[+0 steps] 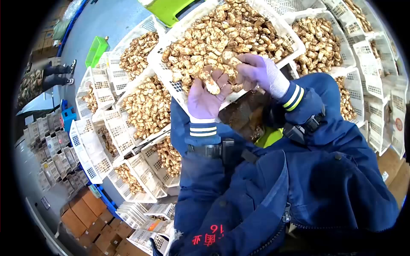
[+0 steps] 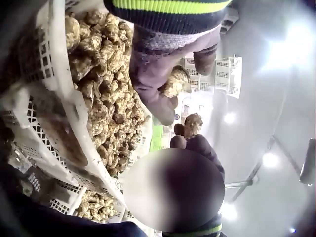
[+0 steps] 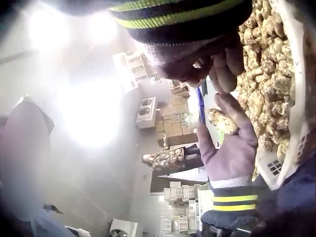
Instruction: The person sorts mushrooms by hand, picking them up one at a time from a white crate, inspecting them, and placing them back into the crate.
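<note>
Both hands wear pale purple gloves and are raised over the near rim of a white basket (image 1: 160, 68) heaped with mottled brown-and-cream mushrooms (image 1: 200, 40). An elongated mushroom (image 1: 209, 83) sits between the thumb and fingers of my left hand (image 1: 204, 100), which holds it upright-slanted. My right hand (image 1: 260, 73), just beside it, pinches a rounder mushroom (image 2: 192, 125) at its fingertips. In the right wrist view the left hand's mushroom (image 3: 222, 121) shows its lumpy, patchy surface. A round blur covers part of the right hand in the left wrist view.
More white baskets of mushrooms surround me, including one at the left (image 1: 147, 106) and one at the right (image 1: 318, 40). A green crate (image 1: 97, 51) stands farther left. A person in camouflage (image 3: 168, 159) is in the background, with cardboard boxes (image 1: 85, 209) at lower left.
</note>
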A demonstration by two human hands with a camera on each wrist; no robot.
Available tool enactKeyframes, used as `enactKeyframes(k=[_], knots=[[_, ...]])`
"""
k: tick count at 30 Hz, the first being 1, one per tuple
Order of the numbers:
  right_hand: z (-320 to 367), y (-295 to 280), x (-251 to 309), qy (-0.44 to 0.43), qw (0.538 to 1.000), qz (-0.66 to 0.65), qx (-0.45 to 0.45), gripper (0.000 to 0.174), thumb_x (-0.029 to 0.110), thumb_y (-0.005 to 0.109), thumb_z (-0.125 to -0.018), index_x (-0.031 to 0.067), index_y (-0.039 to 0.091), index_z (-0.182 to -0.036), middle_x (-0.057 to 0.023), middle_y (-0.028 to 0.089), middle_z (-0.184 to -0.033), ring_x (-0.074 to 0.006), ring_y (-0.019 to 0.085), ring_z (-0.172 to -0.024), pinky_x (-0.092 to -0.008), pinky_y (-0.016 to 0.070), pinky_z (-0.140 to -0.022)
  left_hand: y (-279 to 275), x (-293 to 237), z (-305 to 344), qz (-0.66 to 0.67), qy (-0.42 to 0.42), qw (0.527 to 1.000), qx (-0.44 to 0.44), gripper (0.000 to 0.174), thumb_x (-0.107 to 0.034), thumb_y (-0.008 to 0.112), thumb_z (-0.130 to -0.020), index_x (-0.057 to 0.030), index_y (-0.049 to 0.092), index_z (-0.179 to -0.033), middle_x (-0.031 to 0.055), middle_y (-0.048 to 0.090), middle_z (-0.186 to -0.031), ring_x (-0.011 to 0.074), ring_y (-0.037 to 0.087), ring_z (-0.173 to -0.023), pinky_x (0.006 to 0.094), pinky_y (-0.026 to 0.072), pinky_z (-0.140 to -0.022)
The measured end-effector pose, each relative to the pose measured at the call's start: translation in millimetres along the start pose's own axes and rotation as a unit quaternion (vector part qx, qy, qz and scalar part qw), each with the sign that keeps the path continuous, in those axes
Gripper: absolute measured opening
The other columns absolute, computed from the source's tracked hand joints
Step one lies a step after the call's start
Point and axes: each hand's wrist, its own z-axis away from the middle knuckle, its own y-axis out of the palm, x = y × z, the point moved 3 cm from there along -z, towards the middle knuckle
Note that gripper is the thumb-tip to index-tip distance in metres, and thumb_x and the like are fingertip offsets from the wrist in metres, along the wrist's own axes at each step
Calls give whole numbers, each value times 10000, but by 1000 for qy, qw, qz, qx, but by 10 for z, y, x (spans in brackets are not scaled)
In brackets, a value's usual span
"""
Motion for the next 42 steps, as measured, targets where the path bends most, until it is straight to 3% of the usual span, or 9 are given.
enactKeyframes(k=[3,17,19,22,31,34,38,41,42], knots=[[32,215,88,-212,925,314,-17,414,312,520,-905,35,530,-1213,-178,668,-814,-334,669,-722,-422,524,-629,-184,178,-61,-94,-10,989,-112,365,-337,482,-980,-82,538,-1235,89,579,-1183,240,528,-1150,452,442,-988],[-160,-108,-413,-41,934,343,88,259,277,548,-896,88,645,-1044,-169,665,-805,-334,664,-755,-414,532,-674,-142,-1966,-807,30,137,988,-70,703,-400,603,-906,108,301,-1288,286,472,-1279,403,522,-1165,453,512,-962],[-122,-23,-404,-42,933,339,111,212,252,548,-891,95,634,-1006,-152,648,-734,-331,656,-699,-421,528,-644,-252,-1807,-913,-253,210,903,-276,630,-354,585,-919,67,327,-1312,256,480,-1293,366,569,-1096,430,526,-939],[-92,132,-416,-67,921,346,165,224,259,546,-895,85,626,-1011,-159,642,-745,-337,651,-721,-436,521,-654,119,-852,-1070,-748,115,635,-156,351,-95,590,-896,-13,589,-1237,132,662,-1105,203,632,-948,279,515,-841],[-99,141,-338,-21,913,348,212,217,284,528,-885,78,592,-870,-151,607,-670,-351,636,-678,-450,511,-615,205,340,-1743,-951,110,266,116,323,-106,645,-780,-72,652,-1101,139,661,-1062,319,601,-998,403,476,-893],[-57,105,-355,-50,925,328,185,215,283,531,-882,77,590,-870,-147,609,-672,-348,637,-676,-442,512,-610,129,232,-1753,-920,162,339,109,281,-96,654,-776,-74,692,-1054,143,664,-1073,316,623,-973,391,495,-881],[-47,34,-388,-57,933,316,160,211,282,528,-886,80,587,-870,-145,606,-669,-347,632,-662,-443,511,-608,44,-214,-1387,-652,98,752,-26,315,-90,629,-847,22,630,-1141,145,647,-1107,217,646,-958,318,527,-853],[-116,-128,-364,-27,926,347,149,209,250,511,-907,79,619,-962,-148,622,-727,-339,637,-707,-443,515,-651,-283,-398,-1134,-709,261,654,38,302,-143,566,-896,63,593,-1115,193,606,-1128,341,580,-1106,463,525,-918],[-177,-254,-370,-40,942,319,96,216,234,518,-907,72,629,-995,-155,634,-773,-332,641,-741,-431,516,-674,-228,-462,-1045,-448,152,881,3,306,-200,579,-901,48,608,-1079,193,622,-1105,344,568,-1130,429,545,-868]])
